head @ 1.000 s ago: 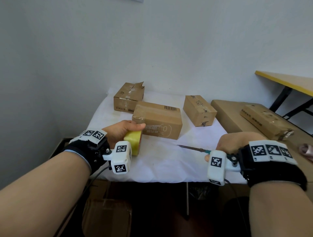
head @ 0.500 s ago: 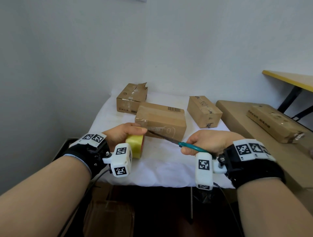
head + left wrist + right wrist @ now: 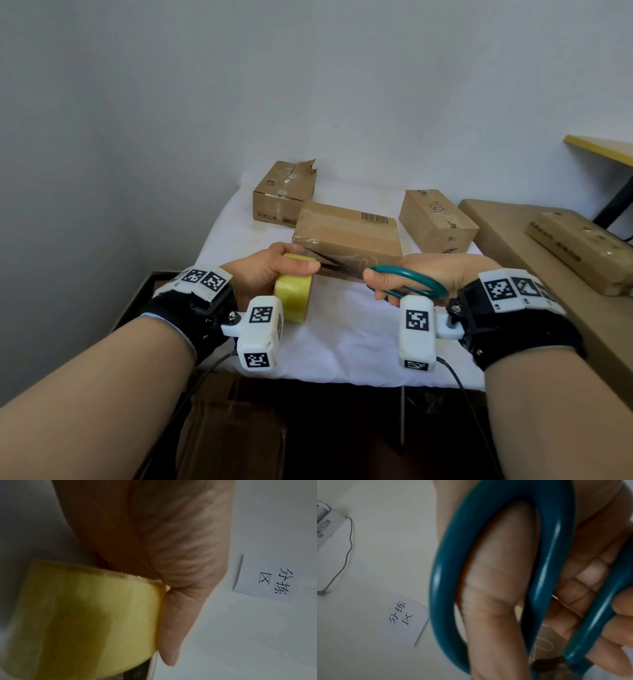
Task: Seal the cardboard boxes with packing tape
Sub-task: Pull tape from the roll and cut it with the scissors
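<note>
Looks like the left hand (image 3: pixel 263 274) is gripping the yellow roll of packing tape (image 3: pixel 294 297) just left of centre, so the right hand (image 3: pixel 431 274), fingers curled through the teal-handled scissors (image 3: pixel 404 281), can probably snip the strip running to the middle brown cardboard box (image 3: pixel 346 236). All three boxes sit mid-frame on a white-clothed table (image 3: pixel 342 342) against a plain grey wall, wooden bench at right.

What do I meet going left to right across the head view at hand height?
Left hand → tape roll → scissors → right hand → long box on the side table.
</note>
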Tool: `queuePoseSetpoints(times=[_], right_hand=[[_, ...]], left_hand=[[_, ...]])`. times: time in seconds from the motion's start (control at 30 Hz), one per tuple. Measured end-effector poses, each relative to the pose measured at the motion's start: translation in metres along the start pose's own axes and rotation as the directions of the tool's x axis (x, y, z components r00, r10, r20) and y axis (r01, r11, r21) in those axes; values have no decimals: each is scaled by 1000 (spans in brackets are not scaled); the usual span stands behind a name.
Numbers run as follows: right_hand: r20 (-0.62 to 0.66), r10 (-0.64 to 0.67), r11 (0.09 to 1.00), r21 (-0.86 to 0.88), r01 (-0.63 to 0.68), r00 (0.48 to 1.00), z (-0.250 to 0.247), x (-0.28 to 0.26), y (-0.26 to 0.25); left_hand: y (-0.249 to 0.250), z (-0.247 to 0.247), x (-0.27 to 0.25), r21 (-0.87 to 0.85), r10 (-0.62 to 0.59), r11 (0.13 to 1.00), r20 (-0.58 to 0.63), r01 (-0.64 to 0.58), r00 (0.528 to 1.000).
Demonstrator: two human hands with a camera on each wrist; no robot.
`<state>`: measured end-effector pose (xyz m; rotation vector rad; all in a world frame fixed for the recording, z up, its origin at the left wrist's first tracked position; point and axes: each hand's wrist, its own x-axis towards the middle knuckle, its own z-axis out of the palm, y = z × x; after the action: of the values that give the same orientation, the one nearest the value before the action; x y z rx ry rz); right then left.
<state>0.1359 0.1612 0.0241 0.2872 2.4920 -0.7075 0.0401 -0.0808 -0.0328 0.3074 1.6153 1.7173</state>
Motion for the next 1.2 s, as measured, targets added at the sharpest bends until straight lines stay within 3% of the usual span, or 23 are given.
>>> queuePoseSetpoints(times=[0.3, 0.57, 1.2], right_hand=[[27, -43, 999, -31, 44, 999, -4, 15, -6], [95, -151, 989, 9, 151, 984, -11, 26, -17], [31, -120, 965, -230, 124, 992, -16, 33, -33]], left_hand=[[3, -1, 1, 14, 53, 998, 180, -56, 982], [1, -5, 5, 16, 75, 997, 201, -80, 977], [-1, -9, 4, -10, 110, 994, 255, -111, 961]])
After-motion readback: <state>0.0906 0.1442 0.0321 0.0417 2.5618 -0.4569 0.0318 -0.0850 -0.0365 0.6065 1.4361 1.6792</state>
